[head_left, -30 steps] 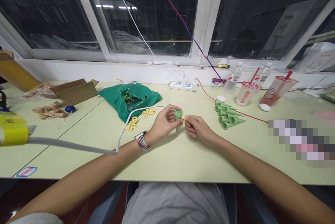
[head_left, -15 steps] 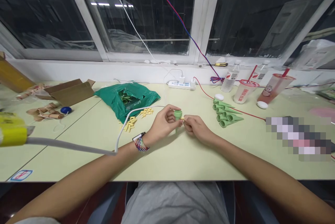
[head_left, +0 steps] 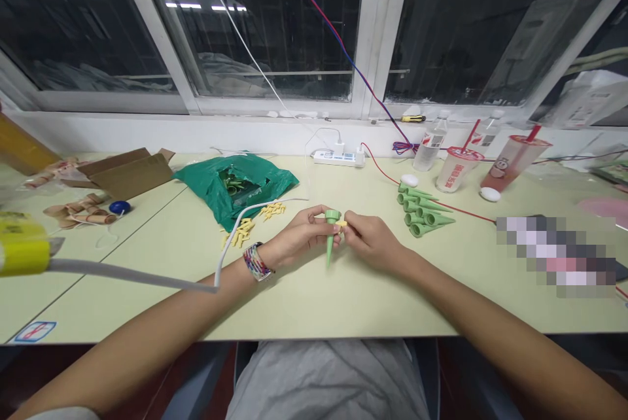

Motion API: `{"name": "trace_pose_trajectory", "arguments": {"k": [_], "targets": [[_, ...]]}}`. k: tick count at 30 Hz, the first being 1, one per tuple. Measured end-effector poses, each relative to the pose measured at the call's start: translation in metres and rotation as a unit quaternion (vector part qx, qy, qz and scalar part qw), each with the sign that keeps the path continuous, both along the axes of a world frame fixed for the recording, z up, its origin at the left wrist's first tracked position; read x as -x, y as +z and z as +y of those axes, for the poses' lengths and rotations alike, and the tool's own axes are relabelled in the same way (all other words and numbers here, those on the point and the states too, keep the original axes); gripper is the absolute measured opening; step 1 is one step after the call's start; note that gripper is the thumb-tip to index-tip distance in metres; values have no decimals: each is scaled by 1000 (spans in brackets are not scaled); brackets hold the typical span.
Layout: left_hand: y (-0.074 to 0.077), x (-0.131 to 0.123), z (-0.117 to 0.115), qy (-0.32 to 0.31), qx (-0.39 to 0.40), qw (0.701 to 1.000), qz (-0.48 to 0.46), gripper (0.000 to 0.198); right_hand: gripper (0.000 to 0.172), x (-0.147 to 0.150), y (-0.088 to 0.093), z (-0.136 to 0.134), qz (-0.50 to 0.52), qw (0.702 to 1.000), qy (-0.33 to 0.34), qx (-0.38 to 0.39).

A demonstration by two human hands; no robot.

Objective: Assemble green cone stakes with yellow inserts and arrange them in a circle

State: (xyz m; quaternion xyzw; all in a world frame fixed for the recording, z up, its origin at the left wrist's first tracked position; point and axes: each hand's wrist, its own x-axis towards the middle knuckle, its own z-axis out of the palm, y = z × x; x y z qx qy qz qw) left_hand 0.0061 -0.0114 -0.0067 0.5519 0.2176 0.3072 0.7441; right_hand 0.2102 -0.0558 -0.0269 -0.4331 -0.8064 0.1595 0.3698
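My left hand [head_left: 297, 234] is closed on a green plastic spike [head_left: 330, 250], which hangs point down with its wide cup-like head at the top. My right hand [head_left: 373, 237] pinches a small yellow plastic piece [head_left: 341, 224] against the side of the spike, just below the head. Fingers hide part of the yellow piece, so I cannot tell how far it sits in. Several similar green spikes [head_left: 422, 214] lie stacked to the right, open ends facing left. Small yellow pieces [head_left: 241, 233] lie in two loose heaps left of my hands.
A torn green plastic bag [head_left: 209, 184] holds more green parts. A white cable [head_left: 147, 276] crosses the left side. At the back are a power strip [head_left: 338, 158], bottles [head_left: 428, 148] and drink cups [head_left: 456, 171]. A cardboard box [head_left: 130, 175] and wooden toys [head_left: 91, 212] lie left.
My left hand has turned and shifted its grip, so the spike's tapered body now shows below the fingers. The right hand stays at the yellow piece.
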Motion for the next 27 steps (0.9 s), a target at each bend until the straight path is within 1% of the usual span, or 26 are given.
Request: {"name": "trace_pose_trajectory", "arguments": {"k": [3, 6, 8, 10, 12, 13, 15, 16, 17, 18, 19, 21, 22, 23, 24, 25, 27], "targets": [[4, -1, -2, 25, -47, 998, 23, 32, 25, 5, -3, 0, 91, 992, 13, 90], [6, -4, -3, 62, -86, 993, 43, 41, 26, 11, -4, -1, 172, 975, 18, 142], [5, -5, -3, 80, -113, 989, 52, 47, 27, 13, -2, -2, 222, 957, 32, 184], [3, -6, -2, 99, -149, 982, 66, 50, 28, 14, 1, -3, 272, 930, 49, 243], [0, -5, -3, 128, -210, 966, 85, 47, 30, 14, 5, -3, 316, 892, 78, 315], [-2, -4, -3, 145, -253, 952, 97, 44, 30, 13, 7, -3, 335, 869, 98, 351], [-2, -3, -4, 176, -342, 914, 127, 35, 31, 12, 10, -3, 364, 826, 132, 410], [-2, -2, -4, 186, -373, 898, 140, 32, 31, 12, 10, -2, 369, 812, 141, 429], [-1, -2, -4, 191, -385, 891, 148, 30, 31, 12, 10, -2, 369, 810, 136, 435], [0, -1, -3, 188, -374, 896, 149, 31, 31, 12, 10, -2, 361, 822, 118, 425], [2, -1, -2, 177, -341, 912, 143, 33, 31, 12, 8, -1, 340, 850, 90, 392], [4, -1, 0, 138, -243, 952, 122, 43, 29, 12, 5, -1, 252, 929, 26, 270], [5, -1, 1, 118, -196, 967, 109, 47, 28, 11, 4, -1, 193, 961, 2, 197], [6, -1, 2, 99, -157, 978, 94, 50, 27, 10, 3, -1, 137, 982, -14, 132], [6, -1, 2, 83, -126, 986, 78, 50, 26, 8, 2, -1, 90, 992, -20, 81], [5, -1, 2, 68, -98, 991, 62, 48, 26, 6, 1, -1, 56, 997, -22, 46], [3, -1, 2, 31, -45, 998, 33, 37, 26, 2, 1, -1, 16, 1000, -22, 4]]}}
